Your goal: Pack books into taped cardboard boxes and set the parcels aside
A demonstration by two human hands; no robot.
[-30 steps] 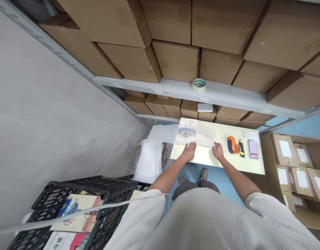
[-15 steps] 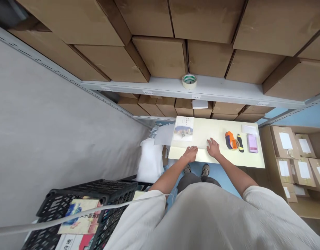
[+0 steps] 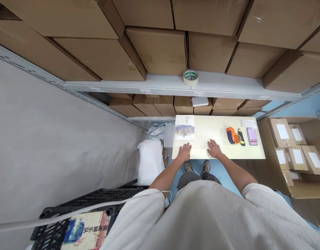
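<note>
My left hand [image 3: 185, 152] lies flat near the front edge of the cream tabletop [image 3: 243, 152], fingers spread. Just beyond its fingertips is a book [image 3: 184, 127] with a pale cover and a skyline picture. My right hand [image 3: 214, 148] rests palm down to the right, its fingers also apart. Between the hands a thin whitish sheet [image 3: 201, 143] seems to lie on the tabletop; its outline is faint. Right of my right hand are an orange tape dispenser [image 3: 232, 134], a black and yellow utility knife [image 3: 241, 136] and a blurred purple rectangle [image 3: 252, 136].
Cardboard boxes [image 3: 157, 52] fill the shelves ahead, where a tape roll [image 3: 190, 78] sits on the ledge. A large open carton [image 3: 310, 125] with labelled parcels stands at right. White packing sheets [image 3: 150, 163] and a black crate [image 3: 49, 210] holding books are at left.
My left hand has shifted left, away from my right hand, and its fingers are more spread. My right hand stays nearly in place. The view has tilted slightly.
</note>
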